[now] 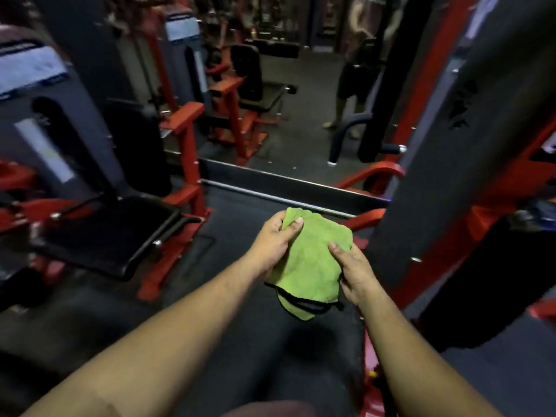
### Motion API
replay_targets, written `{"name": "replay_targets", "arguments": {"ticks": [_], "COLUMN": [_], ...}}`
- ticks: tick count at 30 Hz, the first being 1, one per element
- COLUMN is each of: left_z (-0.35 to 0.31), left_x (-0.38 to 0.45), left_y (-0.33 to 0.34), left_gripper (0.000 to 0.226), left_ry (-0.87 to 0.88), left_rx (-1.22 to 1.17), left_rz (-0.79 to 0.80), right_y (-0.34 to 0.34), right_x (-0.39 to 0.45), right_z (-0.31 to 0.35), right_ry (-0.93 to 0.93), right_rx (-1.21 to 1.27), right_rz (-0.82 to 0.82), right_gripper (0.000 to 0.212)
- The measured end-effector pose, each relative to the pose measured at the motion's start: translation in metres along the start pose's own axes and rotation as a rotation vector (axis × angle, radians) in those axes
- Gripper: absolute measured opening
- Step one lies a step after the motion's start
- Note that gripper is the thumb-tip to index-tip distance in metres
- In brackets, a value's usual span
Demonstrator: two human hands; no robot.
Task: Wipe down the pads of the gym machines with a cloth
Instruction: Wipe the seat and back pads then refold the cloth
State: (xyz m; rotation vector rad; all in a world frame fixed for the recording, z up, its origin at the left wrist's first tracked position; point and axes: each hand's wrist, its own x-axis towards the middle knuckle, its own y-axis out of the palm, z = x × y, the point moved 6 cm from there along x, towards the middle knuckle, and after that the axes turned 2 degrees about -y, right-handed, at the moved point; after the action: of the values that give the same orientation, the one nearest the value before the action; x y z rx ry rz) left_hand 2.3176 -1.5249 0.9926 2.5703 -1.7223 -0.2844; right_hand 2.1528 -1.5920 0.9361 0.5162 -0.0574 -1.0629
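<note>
A green cloth (313, 260) with a black hem, folded over, is held in front of me above the dark floor. My left hand (275, 240) grips its upper left edge, thumb on top. Its right side is pinched by my right hand (355, 272). To the left stands a machine with a black seat pad (108, 233) and an upright black back pad (135, 145) on a red frame. A second black padded seat (255, 85) sits farther back. Neither hand touches any pad.
A wide mirror with a dark lower edge (285, 185) faces me. In it a person (358, 64) in dark shorts stands at the upper right. A tall black and red machine column (451, 145) rises close on my right. Dark floor lies between the machines.
</note>
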Motion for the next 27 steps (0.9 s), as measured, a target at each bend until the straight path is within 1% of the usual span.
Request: {"name": "replay_targets", "arguments": {"ticks": [4,7,9,10,12,14,17,20,23,27], "left_z": [0.001,0.012,0.027,0.035,0.048,0.051,0.049,0.054,0.061,0.075], "left_x": [-0.030,-0.058,-0.077,-0.086,-0.103,-0.117,-0.124,-0.116,-0.106,-0.076], "left_y": [-0.116,-0.195,-0.236,-0.252,-0.284,-0.311,-0.350,-0.387,-0.424,-0.465], "left_gripper": [0.018,0.030,0.040,0.042,0.037,0.030,0.028,0.028,0.023,0.018], "left_ry": [0.028,-0.031,-0.126,-0.170,-0.230,-0.239,-0.171,-0.126,-0.112,-0.148], "left_rx": [-0.004,-0.093,-0.149,-0.139,-0.062,-0.039,-0.078,-0.094,-0.125,-0.203], "left_rz": [-0.225,-0.355,-0.369,-0.339,-0.297,-0.342,-0.446,-0.582,-0.749,-0.856], "right_y": [0.097,0.169,0.211,0.230,0.266,0.290,0.321,0.352,0.383,0.416], "right_x": [0.013,0.016,0.018,0.017,0.018,0.020,0.034,0.059,0.086,0.144], "right_z": [-0.039,-0.066,-0.083,-0.092,-0.110,-0.124,-0.144,-0.163,-0.181,-0.213], "right_ry": [0.077,0.101,0.111,0.122,0.135,0.138,0.126,0.140,0.209,0.282], "right_rx": [-0.069,-0.124,-0.136,-0.135,-0.158,-0.209,-0.338,-0.469,-0.536,-0.570], "right_rz": [0.112,0.197,0.225,0.241,0.274,0.277,0.274,0.287,0.380,0.511], "right_gripper": [0.049,0.051,0.051,0.051,0.047,0.040,0.039,0.047,0.053,0.048]}}
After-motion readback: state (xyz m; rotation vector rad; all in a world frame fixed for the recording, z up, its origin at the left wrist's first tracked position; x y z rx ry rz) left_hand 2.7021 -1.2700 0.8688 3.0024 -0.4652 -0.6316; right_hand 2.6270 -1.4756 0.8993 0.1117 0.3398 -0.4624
